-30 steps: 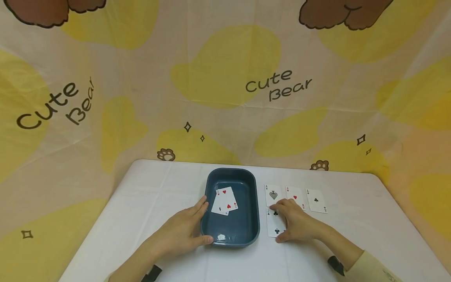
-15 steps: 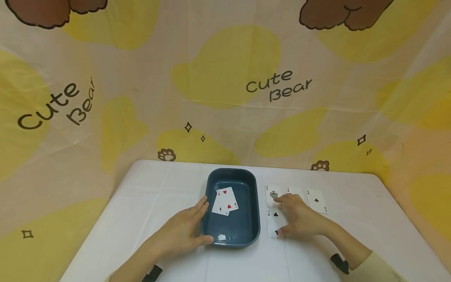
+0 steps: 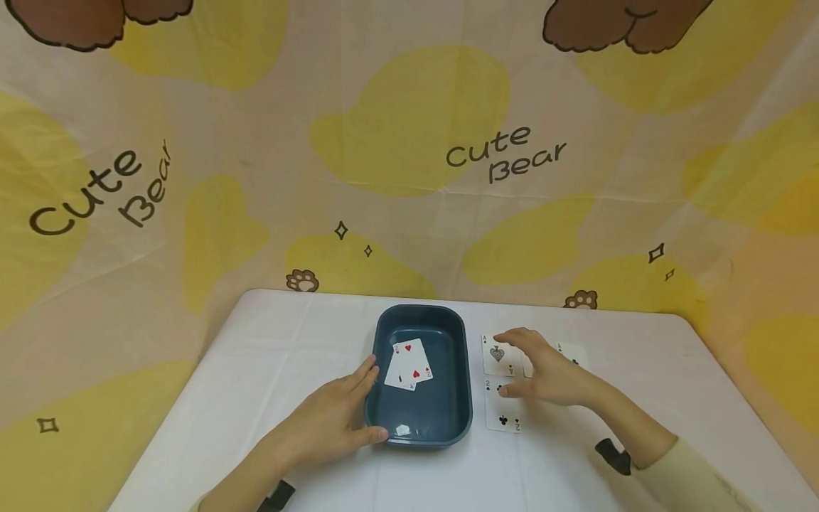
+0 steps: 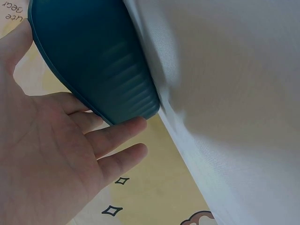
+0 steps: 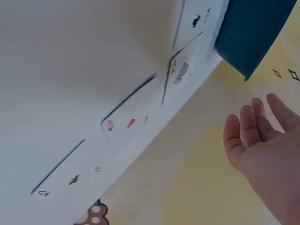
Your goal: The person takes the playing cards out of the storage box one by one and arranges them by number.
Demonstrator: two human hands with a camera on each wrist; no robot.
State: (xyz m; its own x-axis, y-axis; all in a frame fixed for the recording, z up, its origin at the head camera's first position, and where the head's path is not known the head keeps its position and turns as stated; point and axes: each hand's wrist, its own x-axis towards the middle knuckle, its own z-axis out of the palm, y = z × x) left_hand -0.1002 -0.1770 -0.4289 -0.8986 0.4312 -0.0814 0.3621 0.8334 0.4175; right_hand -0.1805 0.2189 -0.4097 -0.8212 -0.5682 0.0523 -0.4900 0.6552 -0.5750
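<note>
Holding nothing, a right hand (image 3: 549, 373) hovers above cards (image 3: 495, 411) right of the tray (image 3: 444, 409); the left hand (image 3: 329, 414), fingers extended, touches its left side. Two more cards (image 3: 413, 360) lie inside.

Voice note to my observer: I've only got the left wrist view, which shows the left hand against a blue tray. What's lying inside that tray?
Observer: In the head view, the 2 of hearts lies in the tray, partly over another card.
Operator: Where's the right hand, and does it have a card in its grip?
Observer: The right hand hangs over the face-up cards to the tray's right, holding none.
Operator: Which of those cards is nearest the person?
Observer: The 2 of clubs, lying just on the person's side of the ace of spades.
</note>
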